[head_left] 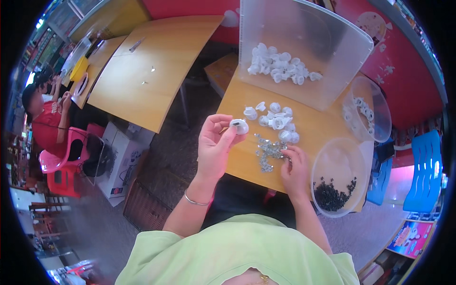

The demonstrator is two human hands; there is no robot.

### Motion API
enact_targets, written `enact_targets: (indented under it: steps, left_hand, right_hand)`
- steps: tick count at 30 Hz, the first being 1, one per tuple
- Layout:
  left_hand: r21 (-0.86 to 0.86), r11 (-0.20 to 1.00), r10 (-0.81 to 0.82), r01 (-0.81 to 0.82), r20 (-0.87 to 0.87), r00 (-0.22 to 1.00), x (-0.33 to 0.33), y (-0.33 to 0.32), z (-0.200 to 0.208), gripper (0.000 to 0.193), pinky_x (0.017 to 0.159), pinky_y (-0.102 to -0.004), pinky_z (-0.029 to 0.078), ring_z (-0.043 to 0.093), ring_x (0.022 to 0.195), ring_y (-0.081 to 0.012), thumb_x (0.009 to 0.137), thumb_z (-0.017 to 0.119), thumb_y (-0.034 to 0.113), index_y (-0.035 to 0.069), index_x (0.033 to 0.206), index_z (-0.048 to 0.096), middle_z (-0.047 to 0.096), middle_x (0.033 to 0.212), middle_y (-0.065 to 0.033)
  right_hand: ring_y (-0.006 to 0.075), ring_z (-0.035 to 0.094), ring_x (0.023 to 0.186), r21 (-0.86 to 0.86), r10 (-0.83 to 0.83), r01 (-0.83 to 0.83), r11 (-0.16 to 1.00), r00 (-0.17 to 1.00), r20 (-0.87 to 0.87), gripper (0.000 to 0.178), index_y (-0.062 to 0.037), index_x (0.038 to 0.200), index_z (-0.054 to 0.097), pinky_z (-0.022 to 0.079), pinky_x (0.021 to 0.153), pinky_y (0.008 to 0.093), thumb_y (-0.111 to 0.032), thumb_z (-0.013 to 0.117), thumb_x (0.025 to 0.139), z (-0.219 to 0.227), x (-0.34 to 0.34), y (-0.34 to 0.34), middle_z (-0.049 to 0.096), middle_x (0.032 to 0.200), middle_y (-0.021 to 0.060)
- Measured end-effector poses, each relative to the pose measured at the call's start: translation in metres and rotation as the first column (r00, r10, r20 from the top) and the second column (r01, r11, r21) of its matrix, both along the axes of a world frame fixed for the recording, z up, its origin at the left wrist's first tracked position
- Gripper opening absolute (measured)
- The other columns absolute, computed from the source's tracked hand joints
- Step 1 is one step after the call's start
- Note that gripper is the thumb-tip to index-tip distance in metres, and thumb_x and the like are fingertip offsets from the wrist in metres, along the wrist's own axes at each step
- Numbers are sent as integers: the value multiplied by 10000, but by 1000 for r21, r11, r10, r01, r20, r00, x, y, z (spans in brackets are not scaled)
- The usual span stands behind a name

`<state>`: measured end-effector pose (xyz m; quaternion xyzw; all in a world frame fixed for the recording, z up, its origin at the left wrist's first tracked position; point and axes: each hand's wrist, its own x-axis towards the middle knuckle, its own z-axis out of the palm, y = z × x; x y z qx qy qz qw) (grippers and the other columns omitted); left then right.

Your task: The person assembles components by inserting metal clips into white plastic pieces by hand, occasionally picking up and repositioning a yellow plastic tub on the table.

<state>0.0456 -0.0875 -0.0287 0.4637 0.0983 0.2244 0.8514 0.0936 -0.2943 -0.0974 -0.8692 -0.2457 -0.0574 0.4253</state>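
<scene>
My left hand is closed around a small round white plastic part, raised over the table's left edge. A dark slot or insert shows on the part's face. My right hand rests at the right side of a pile of small shiny silver metal pieces, its fingertips among them. Its fingers are bent and pressed together, and whatever they pinch is too small to make out. Just beyond the pile lies a loose group of white plastic parts, like the one in my left hand.
A large translucent bin with many white parts stands at the back. On the right are a clear tub holding small black pieces and another round container with white parts. A second table and a seated person in red are at left.
</scene>
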Motion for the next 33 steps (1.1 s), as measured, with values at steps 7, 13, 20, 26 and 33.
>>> enact_targets:
  steps: [7, 13, 20, 26, 33]
  left_hand:
    - [-50, 998, -47, 47, -4, 999, 2, 7, -6, 183, 803, -281, 535, 623, 902, -176, 881, 518, 17, 11, 1064, 523, 604, 977, -103]
    - [-183, 980, -78, 80, 16, 997, 2, 8, -8, 149, 806, -273, 544, 633, 901, -205, 884, 513, 22, -3, 1030, 532, 613, 973, -122]
    - [-166, 986, -41, 32, -48, 998, -1, 8, -7, 124, 801, -284, 545, 635, 894, -201, 886, 528, 37, 5, 1004, 553, 615, 1001, -132]
    - [315, 943, 75, -106, 107, 991, -1, 3, -9, 141, 810, -285, 531, 621, 918, -184, 831, 570, -61, 1, 957, 584, 598, 1028, -127]
    - [701, 627, 176, -339, 297, 939, -4, 3, 1, 206, 776, -268, 534, 624, 922, -206, 734, 632, -124, -11, 905, 605, 605, 1015, -144]
  right_hand:
    - [312, 506, 987, 15, 8, -9, 1000, 1000, 18, 257, -41, 938, 588, 416, 854, 393, 71, 536, 713, 2, 1, 2, 550, 1014, 134]
    - [309, 512, 963, 13, -2, 1, 1000, 998, 58, 258, -46, 931, 589, 428, 832, 380, 81, 544, 711, 0, 1, 3, 549, 1004, 135]
    - [307, 515, 951, 19, -19, 18, 1000, 999, 51, 225, -48, 889, 590, 433, 820, 377, 82, 562, 707, -1, 1, 4, 551, 979, 130]
    - [312, 516, 943, 32, -25, 24, 999, 998, 52, 234, -48, 888, 593, 432, 810, 381, 83, 573, 696, -3, 1, 3, 553, 976, 131]
    - [312, 508, 953, 52, -23, 21, 998, 999, 41, 253, -49, 908, 600, 427, 812, 382, 87, 579, 695, -2, 0, 3, 546, 993, 129]
